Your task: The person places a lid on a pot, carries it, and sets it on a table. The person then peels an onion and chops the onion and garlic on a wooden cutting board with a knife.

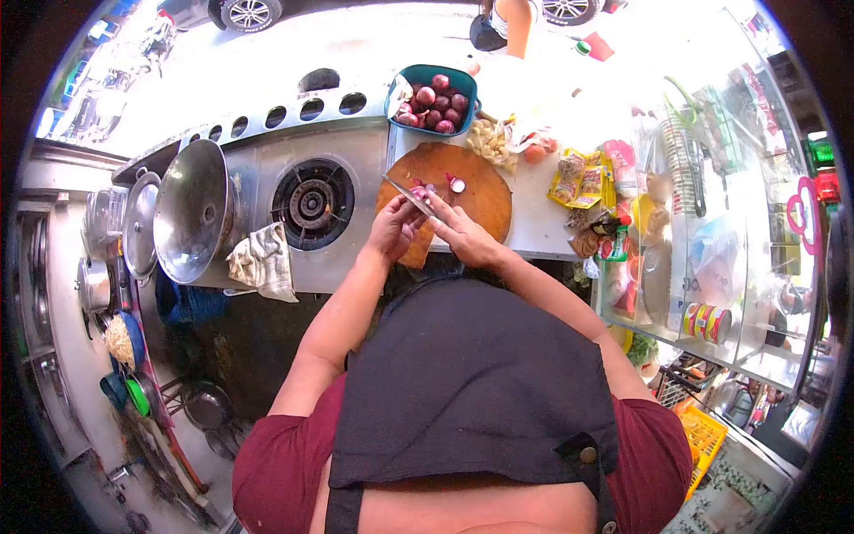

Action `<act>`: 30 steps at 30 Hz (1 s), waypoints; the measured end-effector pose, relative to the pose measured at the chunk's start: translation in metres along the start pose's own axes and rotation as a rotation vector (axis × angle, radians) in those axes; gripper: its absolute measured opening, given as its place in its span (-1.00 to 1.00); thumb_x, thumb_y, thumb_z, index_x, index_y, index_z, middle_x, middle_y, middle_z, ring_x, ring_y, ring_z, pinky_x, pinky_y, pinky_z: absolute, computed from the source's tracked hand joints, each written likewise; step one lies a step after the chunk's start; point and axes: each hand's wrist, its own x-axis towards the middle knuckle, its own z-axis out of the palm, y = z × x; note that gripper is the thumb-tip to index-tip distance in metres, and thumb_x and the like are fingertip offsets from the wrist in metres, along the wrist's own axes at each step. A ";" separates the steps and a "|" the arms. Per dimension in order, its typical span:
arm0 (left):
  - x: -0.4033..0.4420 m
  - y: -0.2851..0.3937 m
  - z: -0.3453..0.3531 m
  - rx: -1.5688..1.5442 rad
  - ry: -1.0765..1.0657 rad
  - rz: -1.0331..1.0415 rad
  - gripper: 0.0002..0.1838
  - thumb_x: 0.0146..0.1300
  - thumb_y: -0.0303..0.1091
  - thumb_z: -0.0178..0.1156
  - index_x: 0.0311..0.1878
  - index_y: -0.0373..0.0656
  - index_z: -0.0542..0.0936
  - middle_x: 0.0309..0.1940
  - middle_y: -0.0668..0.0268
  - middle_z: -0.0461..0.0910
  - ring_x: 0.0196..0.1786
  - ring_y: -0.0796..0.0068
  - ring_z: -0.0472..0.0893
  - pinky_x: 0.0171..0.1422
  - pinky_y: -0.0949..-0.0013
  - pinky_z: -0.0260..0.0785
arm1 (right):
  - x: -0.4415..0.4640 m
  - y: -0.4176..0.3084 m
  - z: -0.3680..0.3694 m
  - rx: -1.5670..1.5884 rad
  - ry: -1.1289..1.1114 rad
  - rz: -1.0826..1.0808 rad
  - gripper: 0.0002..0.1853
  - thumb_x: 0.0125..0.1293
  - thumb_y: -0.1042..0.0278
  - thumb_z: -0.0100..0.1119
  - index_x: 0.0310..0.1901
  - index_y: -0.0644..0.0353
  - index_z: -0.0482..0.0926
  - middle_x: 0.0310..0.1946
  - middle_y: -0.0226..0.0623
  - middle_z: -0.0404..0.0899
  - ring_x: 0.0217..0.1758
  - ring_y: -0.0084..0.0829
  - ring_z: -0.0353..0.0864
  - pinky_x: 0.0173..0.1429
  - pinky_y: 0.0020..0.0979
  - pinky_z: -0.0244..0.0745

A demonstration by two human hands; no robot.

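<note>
Purple onion (pixel 422 190), clasped by the left hand (pixel 390 230) over the wooden board (pixel 487 187), worries me in the head view, since the knife (pixel 411 198) gripped in the right hand (pixel 467 238) could skid on its skin and nick those fingers.

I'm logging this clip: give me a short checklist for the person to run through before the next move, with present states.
1. Right hand holds the knife: ok.
2. Left hand holds the onion: ok, though fingers partly hide it.
3. Left fingers clear of the knife's edge: cannot tell; they overlap in this view.
4. Cutting board free of loose bits: not ok; a small red-and-white piece lies on it.
5. Cloth off the burner: ok; it lies at the stove's front edge.
</note>
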 end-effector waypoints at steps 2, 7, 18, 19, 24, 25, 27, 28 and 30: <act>0.000 -0.002 -0.002 -0.017 0.001 -0.001 -0.64 0.57 -0.31 0.28 0.33 -0.18 0.58 0.35 0.25 0.66 0.32 0.38 0.68 0.39 0.28 0.56 | -0.001 -0.003 0.002 0.004 -0.009 0.006 -0.22 0.65 -0.28 -0.17 0.76 -0.25 -0.05 0.31 0.32 0.40 0.43 0.35 0.45 0.58 0.05 0.29; -0.001 0.001 0.001 0.014 -0.026 0.009 -0.64 0.57 -0.34 0.27 0.35 -0.19 0.57 0.36 0.25 0.65 0.32 0.38 0.68 0.41 0.26 0.56 | -0.002 -0.009 0.002 0.017 0.006 0.032 -0.24 0.68 -0.18 -0.18 0.75 -0.02 0.01 0.29 0.19 0.40 0.46 0.16 0.36 0.62 -0.06 0.14; 0.003 -0.008 -0.015 -0.014 0.055 -0.067 -0.67 0.58 -0.25 0.27 0.30 -0.13 0.62 0.17 0.35 0.73 0.21 0.45 0.72 0.26 0.33 0.62 | 0.011 0.007 0.005 0.478 0.002 -0.014 -0.32 0.67 -0.03 0.04 0.61 0.22 0.25 0.50 0.07 0.38 0.61 -0.12 0.31 0.64 -0.20 0.19; 0.004 -0.008 -0.019 -0.015 0.055 -0.067 -0.67 0.58 -0.25 0.27 0.30 -0.13 0.62 0.17 0.35 0.73 0.21 0.45 0.72 0.26 0.33 0.62 | 0.013 0.011 0.008 0.444 0.002 -0.051 -0.33 0.67 -0.03 0.05 0.61 0.18 0.26 0.43 -0.01 0.44 0.46 -0.17 0.44 0.49 -0.24 0.34; -0.001 -0.001 -0.014 0.037 0.063 -0.106 -0.68 0.58 -0.31 0.26 0.29 -0.17 0.62 0.17 0.31 0.73 0.23 0.42 0.71 0.35 0.28 0.64 | 0.006 0.000 -0.001 0.543 -0.029 0.085 -0.41 0.68 0.03 0.06 0.60 0.02 0.30 0.17 -0.29 0.58 -0.23 -0.49 0.61 -0.19 -0.46 0.53; -0.002 -0.001 -0.012 0.037 0.064 -0.108 -0.68 0.58 -0.31 0.26 0.29 -0.17 0.62 0.17 0.31 0.73 0.23 0.42 0.71 0.35 0.28 0.64 | 0.006 0.003 0.000 0.670 -0.031 0.102 -0.45 0.69 0.04 0.06 0.59 -0.02 0.32 0.08 -0.37 0.57 -0.38 -0.60 0.46 -0.34 -0.52 0.38; -0.002 0.000 -0.010 0.052 0.058 -0.113 -0.67 0.58 -0.34 0.25 0.32 -0.19 0.61 0.19 0.29 0.72 0.24 0.39 0.71 0.39 0.25 0.63 | 0.007 0.005 0.002 0.796 -0.034 0.117 -0.48 0.70 0.06 0.05 0.57 -0.06 0.34 -0.01 -0.46 0.56 -0.53 -0.70 0.31 -0.50 -0.58 0.23; -0.003 0.001 -0.010 0.051 0.059 -0.112 -0.67 0.58 -0.34 0.25 0.32 -0.19 0.61 0.19 0.29 0.72 0.24 0.39 0.71 0.39 0.25 0.63 | 0.007 0.004 0.003 0.803 -0.011 0.136 -0.50 0.71 0.08 0.04 0.57 -0.07 0.34 -0.03 -0.46 0.55 -0.53 -0.71 0.31 -0.50 -0.58 0.23; -0.006 0.001 -0.009 0.098 0.029 -0.102 -0.63 0.56 -0.37 0.27 0.35 -0.20 0.58 0.22 0.27 0.70 0.26 0.37 0.70 0.39 0.23 0.63 | 0.008 0.004 0.004 0.810 0.012 0.156 -0.52 0.71 0.11 0.03 0.56 -0.08 0.34 -0.04 -0.46 0.54 -0.54 -0.71 0.31 -0.51 -0.58 0.23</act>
